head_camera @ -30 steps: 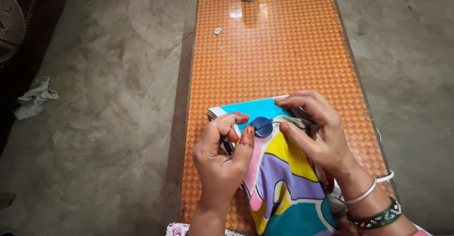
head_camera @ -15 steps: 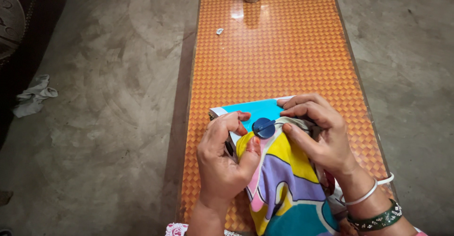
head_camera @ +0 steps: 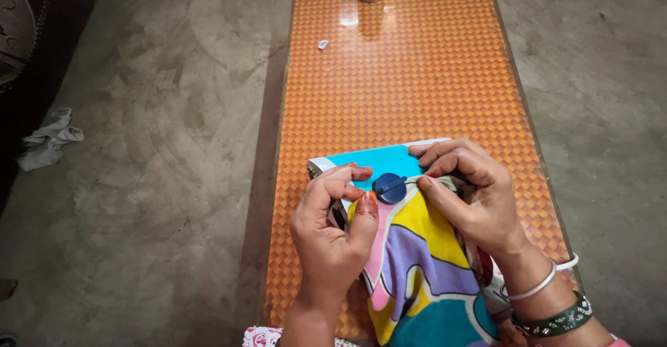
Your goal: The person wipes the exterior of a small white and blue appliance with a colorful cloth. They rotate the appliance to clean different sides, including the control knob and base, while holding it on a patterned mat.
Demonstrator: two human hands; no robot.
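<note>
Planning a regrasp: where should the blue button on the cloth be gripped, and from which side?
Probably the button by its rim, pinched edge to edge from above. It is a flat round disc lying face up on the cloth, so only the rim offers purchase. The left hand and right hand flank it, leaving the top free.

No pkgs, labels, signs, screens.

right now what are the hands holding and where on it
Both hands grip the colourful patterned cloth at its top folded edge, beside the dark blue button. The left hand pinches left of the button; the right hand pinches right of it.
</note>
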